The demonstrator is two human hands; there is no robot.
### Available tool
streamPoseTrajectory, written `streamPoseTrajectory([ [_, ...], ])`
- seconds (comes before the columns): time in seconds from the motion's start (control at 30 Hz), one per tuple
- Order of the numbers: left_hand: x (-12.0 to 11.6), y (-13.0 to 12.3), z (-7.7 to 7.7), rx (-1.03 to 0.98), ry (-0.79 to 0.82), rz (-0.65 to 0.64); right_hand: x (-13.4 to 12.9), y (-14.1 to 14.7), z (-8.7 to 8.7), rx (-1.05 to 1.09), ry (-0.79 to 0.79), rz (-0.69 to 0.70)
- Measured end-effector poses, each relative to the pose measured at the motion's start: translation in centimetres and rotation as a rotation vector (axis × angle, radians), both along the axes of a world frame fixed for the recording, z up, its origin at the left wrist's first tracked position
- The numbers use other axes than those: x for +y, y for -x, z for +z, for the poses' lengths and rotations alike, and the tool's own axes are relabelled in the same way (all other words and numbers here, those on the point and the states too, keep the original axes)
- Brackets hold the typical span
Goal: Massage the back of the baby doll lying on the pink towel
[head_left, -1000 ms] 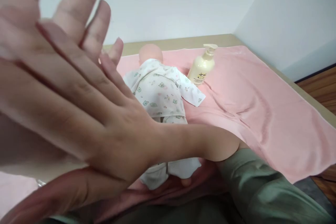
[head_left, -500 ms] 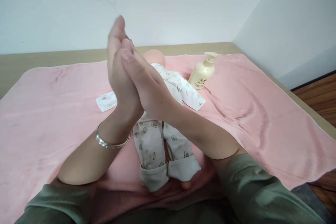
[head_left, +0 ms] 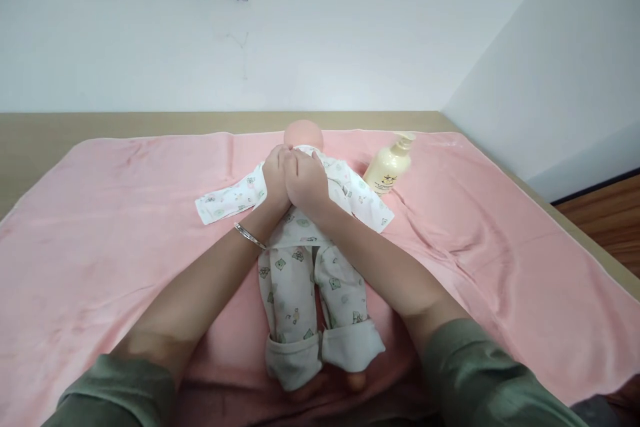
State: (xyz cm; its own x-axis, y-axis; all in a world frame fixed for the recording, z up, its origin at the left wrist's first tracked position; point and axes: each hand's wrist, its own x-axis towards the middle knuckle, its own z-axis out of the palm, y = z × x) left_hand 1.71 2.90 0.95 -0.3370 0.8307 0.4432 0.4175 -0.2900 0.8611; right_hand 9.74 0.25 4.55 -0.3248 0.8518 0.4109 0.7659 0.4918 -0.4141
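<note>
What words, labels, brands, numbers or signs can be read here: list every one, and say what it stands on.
None can be read.
Pump bottle: small dark print on its front, below a little picture; too small and blurred to read.
Doll's shirt: small printed pictures, no readable letters.
Doll's trousers: the same, no readable letters.
Pink cloth: no text visible.

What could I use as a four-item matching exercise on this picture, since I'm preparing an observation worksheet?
1. Pump bottle
2. Bracelet
3. Right hand
4. Doll

A. Side by side with the left hand
B. In white printed clothes
C. Around the left wrist
D. Pale yellow, on the pink cloth

Pairs: 1-D, 2-C, 3-A, 4-B
</note>
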Motion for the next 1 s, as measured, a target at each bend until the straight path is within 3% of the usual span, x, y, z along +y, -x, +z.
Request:
streamPoseTrajectory([
  [0.1, -1.3, 0.0, 0.3, 0.012, -0.013, 0.016, -0.1, -1.3, 0.2, 0.022, 0.050, 0.027],
  [0.23, -2.5, 0.8, -0.4, 0.055, 0.039, -0.036, 1.0, -4.9, -0.1, -0.133, 0.071, 0.286],
  [0.3, -2.6, 1.3, -1.0, 0.083, 0.034, -0.057, 1.4, -6.3, -0.5, -0.183, 0.098, 0.239],
  [0.37, -2.5, 1.6, -1.6, 0.094, 0.014, -0.040, 0.6, -6.7, -0.8, -0.186, 0.120, 0.094],
  [0.47, -2.2, 1.7, -1.9, 0.099, 0.006, -0.004, -2.6, -5.3, -1.4, -0.176, 0.085, -0.086],
  [0.6, -2.1, 1.9, -1.6, 0.108, 0.026, -0.008, -6.3, -3.2, -1.5, -0.242, -0.003, 0.032],
  [0.67, -2.1, 2.0, -1.5, 0.108, 0.037, -0.011, -5.5, -3.5, -1.2, -0.275, 0.001, 0.147],
  [0.8, -2.2, 2.0, -1.4, 0.117, 0.034, -0.006, 0.1, -6.2, -0.3, -0.271, 0.132, 0.279],
  [0.9, -2.2, 1.8, -1.3, 0.125, 0.030, -0.015, 2.3, -7.3, 0.0, -0.203, 0.186, 0.125],
  [1.0, -2.3, 1.7, -1.3, 0.120, 0.028, -0.008, -0.1, -6.2, -0.3, -0.219, 0.148, -0.055],
])
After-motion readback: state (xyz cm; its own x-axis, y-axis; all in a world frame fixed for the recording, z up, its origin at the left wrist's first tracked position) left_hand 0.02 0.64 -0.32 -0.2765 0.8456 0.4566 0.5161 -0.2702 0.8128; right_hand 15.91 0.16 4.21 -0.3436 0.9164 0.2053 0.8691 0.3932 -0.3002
